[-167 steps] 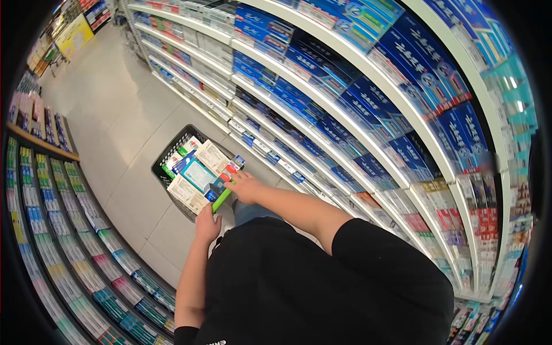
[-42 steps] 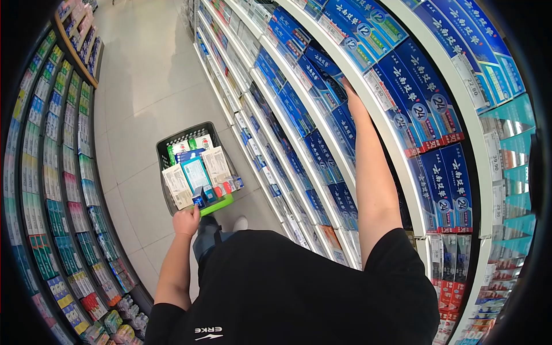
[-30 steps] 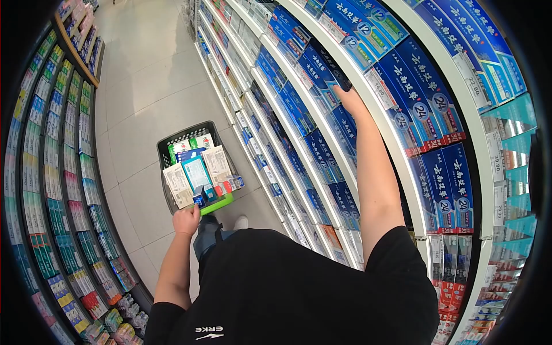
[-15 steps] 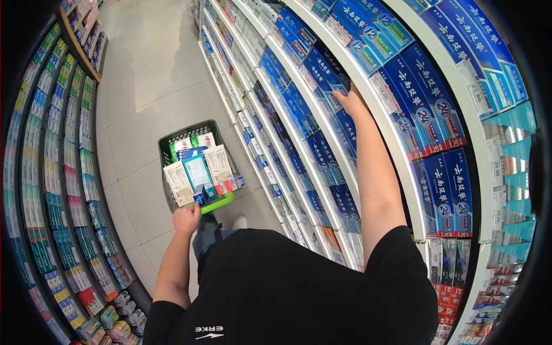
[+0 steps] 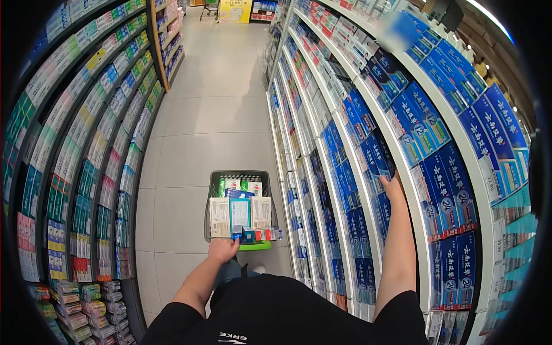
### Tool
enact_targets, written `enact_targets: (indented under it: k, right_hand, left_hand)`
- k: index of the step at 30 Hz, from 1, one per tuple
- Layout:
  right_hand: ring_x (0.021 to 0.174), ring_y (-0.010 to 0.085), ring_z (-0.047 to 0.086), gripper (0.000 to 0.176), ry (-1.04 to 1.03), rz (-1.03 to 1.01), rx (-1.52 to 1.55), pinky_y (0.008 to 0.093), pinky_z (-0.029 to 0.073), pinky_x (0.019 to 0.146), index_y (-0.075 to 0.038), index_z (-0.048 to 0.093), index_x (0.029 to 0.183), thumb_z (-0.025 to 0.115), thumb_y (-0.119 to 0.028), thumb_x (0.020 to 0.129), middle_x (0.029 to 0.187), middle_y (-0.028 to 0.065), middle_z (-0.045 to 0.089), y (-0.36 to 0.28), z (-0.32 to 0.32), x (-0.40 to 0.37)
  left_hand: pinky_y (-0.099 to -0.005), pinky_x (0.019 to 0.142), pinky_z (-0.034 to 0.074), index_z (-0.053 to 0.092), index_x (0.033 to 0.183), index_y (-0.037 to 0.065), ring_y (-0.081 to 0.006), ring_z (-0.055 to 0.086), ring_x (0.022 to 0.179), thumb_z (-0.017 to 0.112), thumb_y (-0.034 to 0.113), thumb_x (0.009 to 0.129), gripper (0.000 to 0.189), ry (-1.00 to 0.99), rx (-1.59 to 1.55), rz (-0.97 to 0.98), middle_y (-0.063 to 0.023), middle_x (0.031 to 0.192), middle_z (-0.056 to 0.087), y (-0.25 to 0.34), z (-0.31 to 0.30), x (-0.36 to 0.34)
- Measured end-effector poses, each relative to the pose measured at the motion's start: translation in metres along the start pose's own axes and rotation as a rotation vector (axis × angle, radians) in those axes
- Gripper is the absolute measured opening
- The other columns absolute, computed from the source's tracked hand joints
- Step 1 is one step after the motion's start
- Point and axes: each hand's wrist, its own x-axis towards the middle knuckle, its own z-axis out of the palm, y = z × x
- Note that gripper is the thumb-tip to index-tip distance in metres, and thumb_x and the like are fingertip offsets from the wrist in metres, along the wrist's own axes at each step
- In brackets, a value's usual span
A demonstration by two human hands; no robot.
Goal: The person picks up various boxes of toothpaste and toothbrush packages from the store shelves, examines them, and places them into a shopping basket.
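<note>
My left hand (image 5: 223, 249) is closed at the near edge of a dark basket (image 5: 271, 215) with a green handle (image 5: 255, 246). Small boxes, one of them blue (image 5: 237, 233), sit right by its fingers; exactly what it grips is hidden. White boxes (image 5: 219, 217) and a teal box (image 5: 240, 213) stand in the basket. To the right, my right hand (image 5: 393, 187) reaches into a shelf of dark blue toothpaste boxes (image 5: 376, 154). Its thumb shows against the boxes, while the other fingers are partly hidden, so its hold is unclear.
Shelves of larger blue boxes (image 5: 445, 192) rise at the right. Packed shelves (image 5: 86, 172) line the left side. A tiled aisle floor (image 5: 213, 121) runs ahead to a yellow display (image 5: 234, 11) and a cart (image 5: 209, 8) at the far end.
The view has tilted up and turned, bringing the aisle's far end in. The basket and my left hand appear farther right and lower. My right hand remains at the dark blue boxes.
</note>
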Motion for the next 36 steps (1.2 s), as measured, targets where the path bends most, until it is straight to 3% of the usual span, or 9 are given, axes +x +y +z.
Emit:
enact_targets:
  k: [4, 6, 10, 11, 12, 16, 19, 24, 36]
  right_hand:
    - [0.138, 0.0433, 0.046, 0.087, 0.136, -0.037, 0.03, 0.0436, 0.037, 0.117, 0.0, 0.036, 0.155, 0.077, -0.039, 0.088, 0.152, 0.025, 0.047, -0.032, -0.016, -0.042]
    - [0.122, 0.0387, 0.058, 0.056, 0.466, -0.523, 0.012, 0.0466, 0.045, 0.104, 0.001, 0.059, 0.132, 0.076, -0.02, 0.083, 0.132, 0.0199, 0.063, -0.056, -0.016, -0.086]
    - [0.089, 0.0398, 0.063, 0.016, -0.089, -0.782, 0.322, 0.0505, 0.05, 0.078, -0.001, 0.06, 0.091, 0.061, -0.005, 0.075, 0.094, 0.0199, 0.064, -0.107, 0.075, -0.191]
    - [0.094, 0.0406, 0.064, 0.016, -0.123, -0.882, 0.496, 0.0496, 0.052, 0.082, -0.002, 0.06, 0.093, 0.061, -0.007, 0.078, 0.098, 0.0193, 0.065, -0.109, 0.13, -0.223]
    - [0.111, 0.0387, 0.063, 0.034, -0.507, -0.838, 0.337, 0.0487, 0.051, 0.092, -0.002, 0.062, 0.114, 0.062, -0.008, 0.081, 0.121, 0.0196, 0.064, -0.135, 0.089, -0.247]
    - [0.126, 0.0374, 0.057, 0.077, -0.593, -0.94, 0.401, 0.0479, 0.05, 0.102, -0.004, 0.035, 0.151, 0.074, -0.018, 0.086, 0.159, 0.0177, 0.037, -0.163, 0.178, -0.333]
    - [0.125, 0.0383, 0.057, 0.082, -0.77, -0.638, 0.505, 0.0482, 0.05, 0.101, -0.006, 0.029, 0.154, 0.073, -0.02, 0.087, 0.155, 0.0177, 0.042, -0.178, 0.179, -0.359]
    - [0.117, 0.0418, 0.062, 0.079, -0.869, -0.691, 0.516, 0.0523, 0.052, 0.096, -0.009, 0.028, 0.153, 0.073, -0.016, 0.087, 0.15, 0.0155, 0.046, -0.171, 0.183, -0.349]
    - [0.123, 0.0427, 0.059, 0.089, -0.884, -0.576, 0.626, 0.0503, 0.05, 0.103, -0.007, 0.021, 0.158, 0.072, -0.012, 0.085, 0.163, 0.0189, 0.029, -0.145, 0.174, -0.395]
  left_hand:
    - [-0.0489, 0.073, 0.058, 0.08, 0.076, 0.011, -0.0378, 0.072, 0.072, 0.045, 0.05, 0.1, 0.057, 0.007, -0.013, -0.014, -0.0178, 0.073, 0.072, 0.0, 0.0, -0.003]
    - [-0.0501, 0.074, 0.058, 0.08, 0.079, 0.01, -0.0393, 0.072, 0.075, 0.045, 0.05, 0.1, 0.057, -0.027, -0.005, -0.024, -0.0191, 0.076, 0.072, 0.001, 0.001, 0.001]
    - [-0.0525, 0.078, 0.057, 0.08, 0.084, 0.009, -0.0434, 0.071, 0.08, 0.04, 0.049, 0.103, 0.06, -0.087, -0.021, 0.011, -0.0232, 0.08, 0.072, -0.013, 0.015, 0.004]
    - [-0.0529, 0.08, 0.056, 0.08, 0.085, 0.009, -0.0444, 0.07, 0.082, 0.038, 0.049, 0.104, 0.061, -0.103, -0.017, 0.004, -0.0243, 0.082, 0.071, -0.014, 0.012, 0.006]
    - [-0.0533, 0.081, 0.056, 0.079, 0.086, 0.008, -0.0454, 0.07, 0.083, 0.037, 0.049, 0.105, 0.062, -0.111, -0.012, -0.01, -0.0254, 0.083, 0.071, -0.012, 0.008, 0.009]
    - [-0.0536, 0.085, 0.054, 0.078, 0.093, 0.006, -0.0464, 0.069, 0.089, 0.032, 0.05, 0.106, 0.065, -0.212, 0.046, -0.016, -0.0284, 0.09, 0.071, -0.002, -0.009, 0.011]
    - [-0.0542, 0.086, 0.053, 0.076, 0.099, 0.004, -0.0466, 0.068, 0.093, 0.032, 0.048, 0.107, 0.063, -0.195, 0.059, -0.023, -0.0289, 0.096, 0.071, -0.001, -0.007, 0.007]
    - [-0.0543, 0.08, 0.052, 0.072, 0.102, 0.0, -0.0467, 0.066, 0.09, 0.04, 0.038, 0.109, 0.05, 0.072, -0.14, 0.145, -0.0271, 0.094, 0.07, -0.008, 0.021, -0.009]
    - [-0.0479, 0.08, 0.052, 0.068, 0.104, -0.003, -0.0441, 0.068, 0.093, 0.063, 0.034, 0.1, 0.037, -0.19, -0.292, 0.121, -0.0282, 0.097, 0.07, -0.003, 0.017, -0.053]
